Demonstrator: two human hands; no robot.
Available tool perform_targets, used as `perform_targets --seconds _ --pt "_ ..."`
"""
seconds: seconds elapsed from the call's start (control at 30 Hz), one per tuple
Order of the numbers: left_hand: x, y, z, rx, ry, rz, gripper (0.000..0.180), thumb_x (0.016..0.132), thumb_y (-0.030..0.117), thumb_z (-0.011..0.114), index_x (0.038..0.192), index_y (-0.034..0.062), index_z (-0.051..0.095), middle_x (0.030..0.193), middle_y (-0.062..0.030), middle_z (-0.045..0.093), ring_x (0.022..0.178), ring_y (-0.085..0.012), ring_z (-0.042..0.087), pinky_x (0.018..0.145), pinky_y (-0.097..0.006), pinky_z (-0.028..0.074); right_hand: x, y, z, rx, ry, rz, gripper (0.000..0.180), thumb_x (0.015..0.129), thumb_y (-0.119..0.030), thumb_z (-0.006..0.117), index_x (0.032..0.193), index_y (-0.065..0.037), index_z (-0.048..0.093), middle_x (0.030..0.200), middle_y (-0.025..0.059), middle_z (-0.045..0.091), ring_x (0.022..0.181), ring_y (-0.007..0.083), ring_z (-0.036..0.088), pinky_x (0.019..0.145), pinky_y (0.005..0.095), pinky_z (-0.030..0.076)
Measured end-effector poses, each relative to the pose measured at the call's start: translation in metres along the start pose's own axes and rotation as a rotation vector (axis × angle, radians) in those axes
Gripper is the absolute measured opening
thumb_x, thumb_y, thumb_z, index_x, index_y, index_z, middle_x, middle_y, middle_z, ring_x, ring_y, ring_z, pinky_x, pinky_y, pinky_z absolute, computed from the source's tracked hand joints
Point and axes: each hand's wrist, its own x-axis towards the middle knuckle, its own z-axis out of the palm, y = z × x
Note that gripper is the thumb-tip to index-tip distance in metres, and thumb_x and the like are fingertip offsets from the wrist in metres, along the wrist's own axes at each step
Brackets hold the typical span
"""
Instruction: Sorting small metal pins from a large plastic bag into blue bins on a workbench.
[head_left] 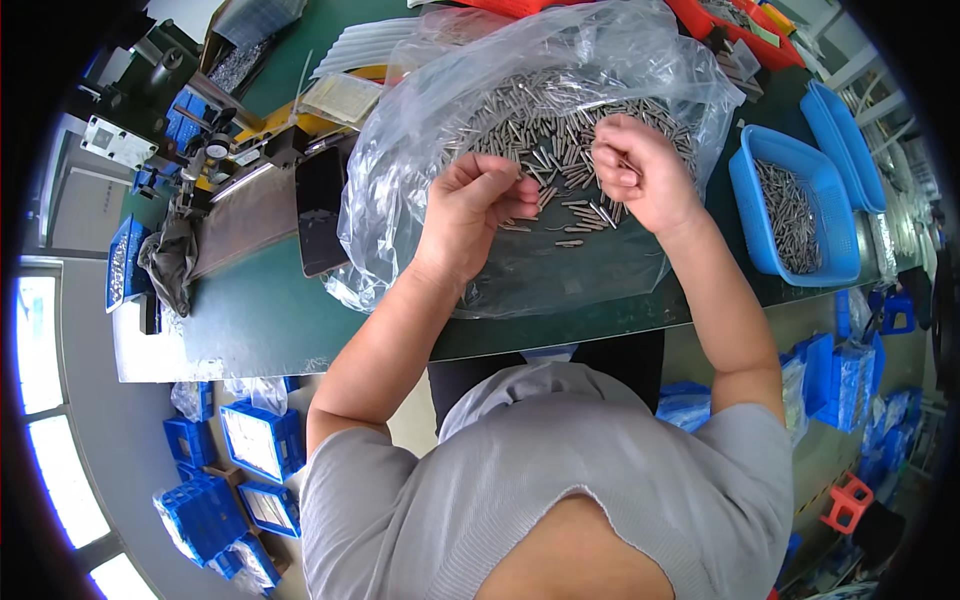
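A heap of small slim metal pins (560, 130) lies on a clear plastic bag (400, 200) spread over the green table. My left hand (474, 205) is held above the near left side of the heap, its thumb and fingers pinched together. What it holds, if anything, is too small to make out. To the right, my right hand (640, 165) is over the heap with its fingers curled closed. A small dark piece seems to show at its fingers, but its kind is unclear. A few loose pins (585, 222) lie scattered on the bag between both hands.
At the right, a blue plastic basket (745, 190) holds more metal pins, beside another blue basket (850, 140). A dark flat tablet-like thing (320, 210) lies left of the bag. A measuring stand (205, 145) is farther left. Red trays (700, 20) sit at the back.
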Motion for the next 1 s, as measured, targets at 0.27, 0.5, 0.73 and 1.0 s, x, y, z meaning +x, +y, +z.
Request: perform_targets --seconds 0.27,0.5,0.73,1.0 --pt "-0.001 0.001 -0.004 -0.036 0.051 -0.003 0.009 0.087 0.008 0.055 0.089 -0.0011 0.054 0.08 -0.0143 0.063 0.068 -0.021 0.063 0.066 -0.032 0.055 0.009 0.02 -0.001 -1.11 -0.027 -0.235 0.012 0.083 -0.014 0.063 0.086 -0.003 0.061 0.063 -0.0059 0.05 0.055 0.0042 0.045 0.048 0.0193 0.035" --pt "-0.001 0.005 -0.006 -0.047 0.035 0.022 0.01 0.087 0.008 0.055 0.089 -0.001 0.054 0.08 -0.0143 0.063 0.068 -0.0207 0.063 0.066 -0.032 0.054 0.0 0.027 0.011 -1.651 -0.086 -0.488 0.017 0.074 -0.016 0.066 0.087 -0.007 0.06 0.075 0.0099 0.062 0.069 0.0276 0.06 0.061 0.0362 0.046" --pt "-0.003 0.005 -0.005 -0.017 0.031 0.023 0.01 0.088 0.008 0.054 0.09 -0.0013 0.054 0.08 -0.0141 0.063 0.069 -0.0208 0.063 0.067 -0.032 0.054 -0.005 0.017 0.011 -1.639 -0.124 -0.345 0.015 0.075 -0.015 0.065 0.086 -0.006 0.06 0.077 0.0108 0.062 0.071 0.0294 0.061 0.062 0.0374 0.047" --pt "-0.001 0.002 -0.005 0.026 0.018 0.007 0.01 0.088 0.01 0.053 0.091 0.0001 0.055 0.081 -0.0132 0.062 0.072 -0.0205 0.062 0.068 -0.031 0.053 -0.005 0.017 0.007 -1.713 -0.139 -0.366 0.014 0.076 -0.014 0.065 0.087 -0.008 0.06 0.079 0.0109 0.063 0.073 0.0302 0.061 0.064 0.039 0.047"
